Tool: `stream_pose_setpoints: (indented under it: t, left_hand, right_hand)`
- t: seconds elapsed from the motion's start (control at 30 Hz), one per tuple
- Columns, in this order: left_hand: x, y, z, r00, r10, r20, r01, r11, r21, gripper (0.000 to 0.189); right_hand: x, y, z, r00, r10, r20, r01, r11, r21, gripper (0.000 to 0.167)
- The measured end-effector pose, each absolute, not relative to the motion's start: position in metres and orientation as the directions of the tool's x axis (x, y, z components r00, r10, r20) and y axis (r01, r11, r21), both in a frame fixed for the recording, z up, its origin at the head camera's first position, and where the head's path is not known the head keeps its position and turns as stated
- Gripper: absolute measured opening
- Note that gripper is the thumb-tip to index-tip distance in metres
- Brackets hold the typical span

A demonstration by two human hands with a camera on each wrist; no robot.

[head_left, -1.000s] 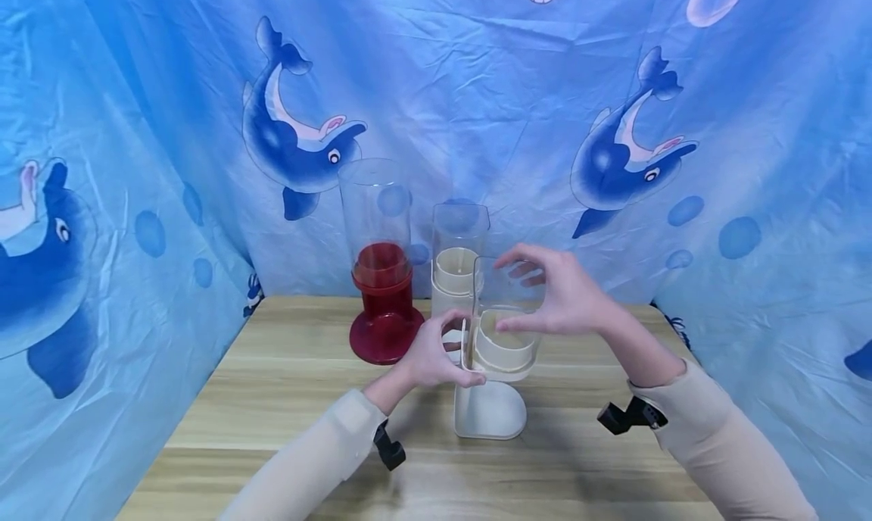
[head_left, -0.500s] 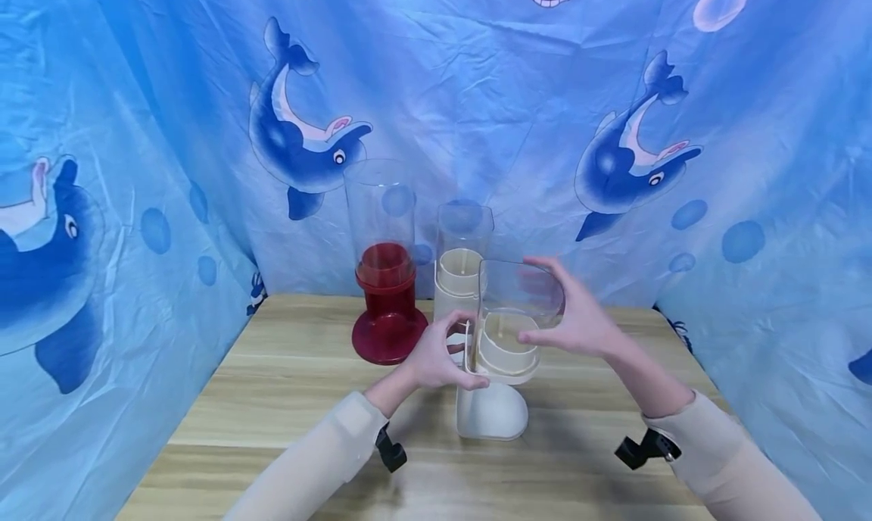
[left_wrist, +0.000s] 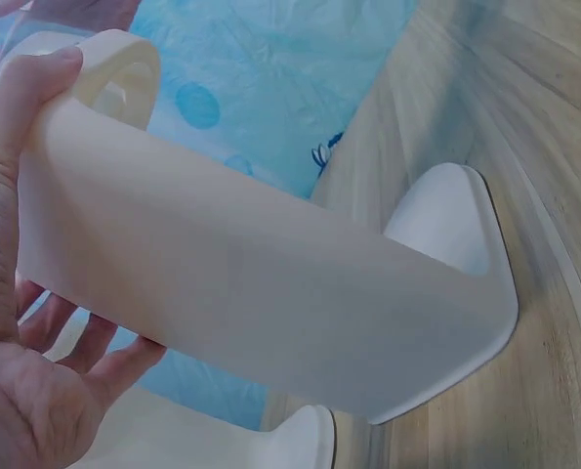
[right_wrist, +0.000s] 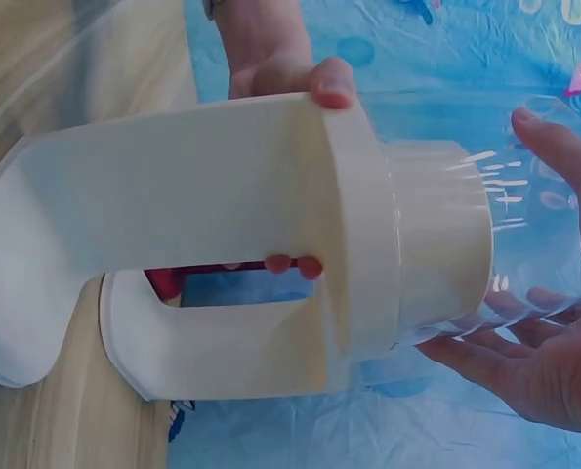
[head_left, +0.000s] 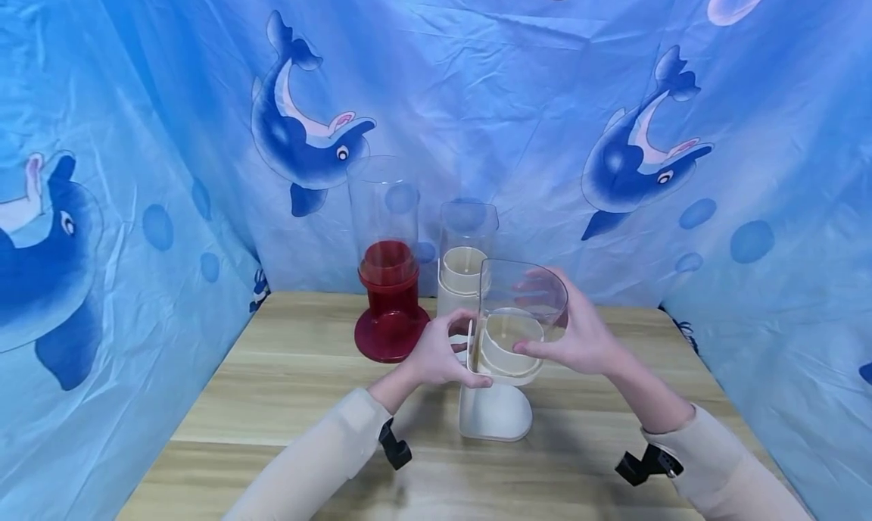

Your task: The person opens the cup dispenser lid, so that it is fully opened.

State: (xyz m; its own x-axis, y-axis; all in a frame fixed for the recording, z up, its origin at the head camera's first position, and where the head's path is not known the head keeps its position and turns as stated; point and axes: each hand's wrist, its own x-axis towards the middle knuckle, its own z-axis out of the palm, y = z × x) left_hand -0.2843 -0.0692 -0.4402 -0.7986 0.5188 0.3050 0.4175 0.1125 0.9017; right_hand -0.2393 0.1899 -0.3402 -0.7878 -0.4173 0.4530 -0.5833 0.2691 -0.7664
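Note:
A white dispenser stand (head_left: 496, 413) with a ring-shaped top stands upright on the table, a clear plastic cylinder (head_left: 519, 282) over its inner collar (right_wrist: 441, 234). My left hand (head_left: 436, 354) grips the stand's column (left_wrist: 241, 264) just under the ring, thumb on one side and fingers round the other. From the right, my right hand (head_left: 582, 333) holds the clear cylinder, its thumb (right_wrist: 554, 142) across from the other fingers (right_wrist: 485, 362). In the head view some of those fingers show through the clear wall.
A second white stand (head_left: 453, 301) with a clear cylinder is close behind the held one. Left of it stands a dark red stand (head_left: 393, 332) with a taller clear cylinder (head_left: 383, 210). Blue dolphin-print cloth (head_left: 477, 112) encloses the wooden table (head_left: 272, 400) at the back and sides.
My right hand has moved slightly right and down and now holds the clear cylinder from its right side. My left hand keeps its grip on the stand.

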Motion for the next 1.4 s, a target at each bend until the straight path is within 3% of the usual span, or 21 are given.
stream_pose_setpoints:
  t: [0.27,0.47,0.77,1.1,1.4]
  left_hand:
    - [-0.286,-0.069,-0.442,-0.785,0.52,0.335,0.438,0.085,0.895,0.085]
    - [-0.284,-0.069,-0.442,-0.784,0.514,0.348,0.445,0.076,0.892,0.085]
    - [-0.286,-0.064,-0.444,-0.762,0.538,0.36,0.456,0.051,0.889,0.083]
    - [-0.286,-0.061,-0.45,-0.781,0.526,0.335,0.423,0.051,0.905,0.084]
    - [-0.285,-0.061,-0.451,-0.771,0.528,0.356,0.447,0.052,0.893,0.083]
  right_hand:
    - [-0.245,0.193,-0.342,-0.772,-0.391,0.502,-0.626,0.329,-0.707,0.093]
    - [-0.252,0.193,-0.346,-0.725,-0.408,0.555,-0.674,0.254,-0.694,0.088]
    - [-0.251,0.2,-0.347,-0.739,-0.407,0.537,-0.662,0.292,-0.69,0.088]
    - [-0.242,0.202,-0.348,-0.763,-0.407,0.502,-0.634,0.321,-0.703,0.094]
    - [-0.245,0.205,-0.344,-0.733,-0.415,0.54,-0.677,0.367,-0.638,0.093]
